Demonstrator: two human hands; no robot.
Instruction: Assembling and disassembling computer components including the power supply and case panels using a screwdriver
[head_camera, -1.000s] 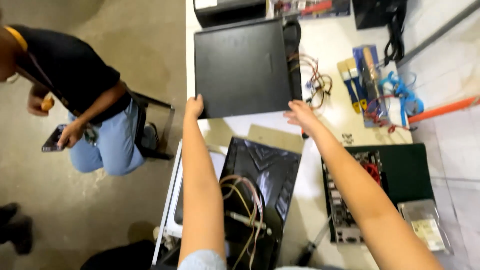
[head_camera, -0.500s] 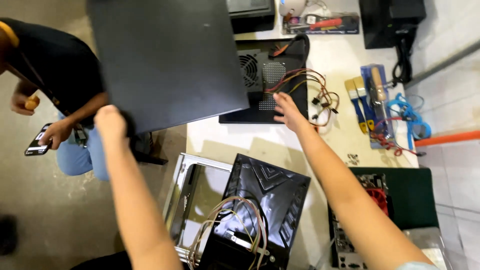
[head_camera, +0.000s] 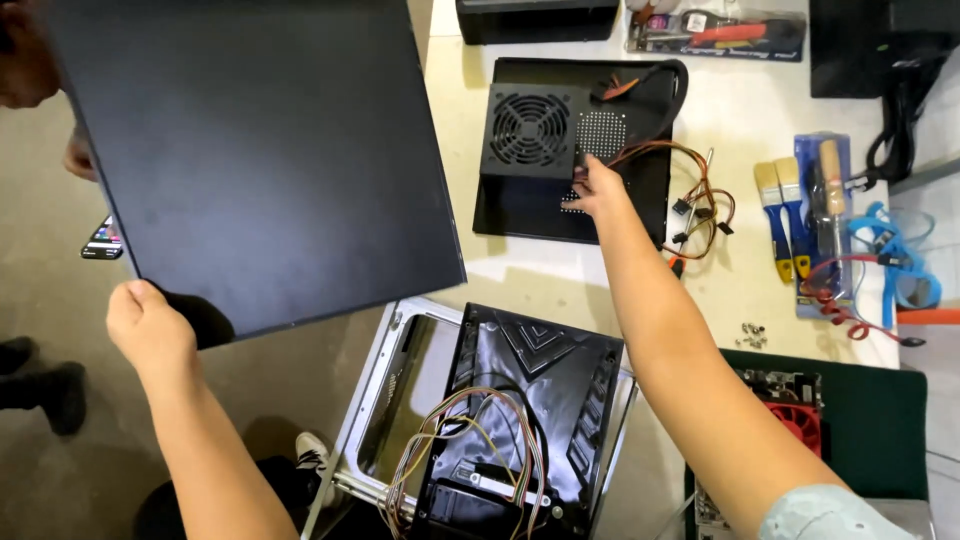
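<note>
My left hand (head_camera: 150, 325) grips the lower edge of a large dark flat side panel (head_camera: 250, 150), held up over the floor at the left and tilted. My right hand (head_camera: 598, 190) reaches across the table and rests on an open black computer case (head_camera: 520, 205), just beside the boxy power supply (head_camera: 530, 130) with its round fan grille. A bundle of coloured wires (head_camera: 690, 195) spills from the case to the right of that hand. Closer to me lies a black front bezel (head_camera: 545, 385) with loose cables on a grey metal frame (head_camera: 385, 385).
Another person stands at the left, mostly hidden by the panel, holding a phone (head_camera: 103, 240). On the table's right are yellow-handled brushes (head_camera: 775, 215), a blue tool pack (head_camera: 830, 200), small screws (head_camera: 752, 335) and a green mat (head_camera: 880, 420) with a circuit board and red fan (head_camera: 800, 420).
The panel has been lifted off the case and carried left and up by my left hand. The case's inside is uncovered. My right hand has let go of the panel and rests on the case.
</note>
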